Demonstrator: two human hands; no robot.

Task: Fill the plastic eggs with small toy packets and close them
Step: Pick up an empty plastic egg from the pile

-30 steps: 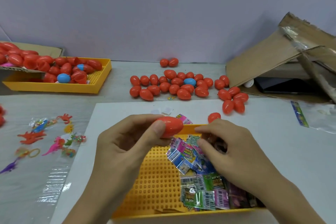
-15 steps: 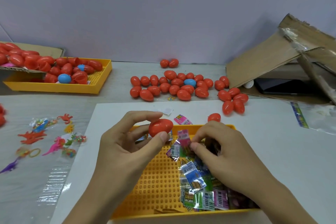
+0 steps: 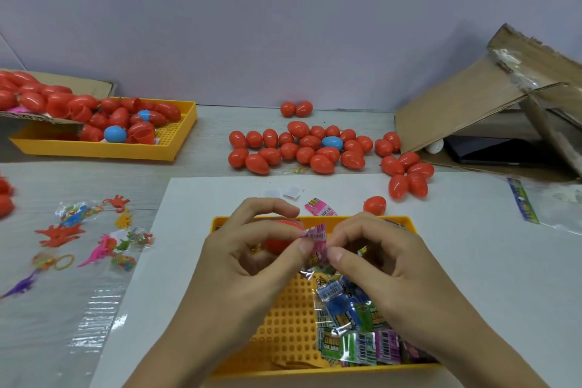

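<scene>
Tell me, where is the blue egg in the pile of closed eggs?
The blue egg lies at the back of the table, centre-right in the head view, ringed by the closed red eggs, left of the cardboard box.

You hold a red-orange egg (image 3: 281,241) and a pink packet (image 3: 316,238) printed with a barcode. Under your hands lies a yellow tray (image 3: 283,324), its floor a grid of holes, with green, blue and purple packets (image 3: 356,324). Far off, red eggs (image 3: 302,148) surround one blue egg (image 3: 332,142). At left lie orange, pink and purple toy figures (image 3: 78,242).
</scene>
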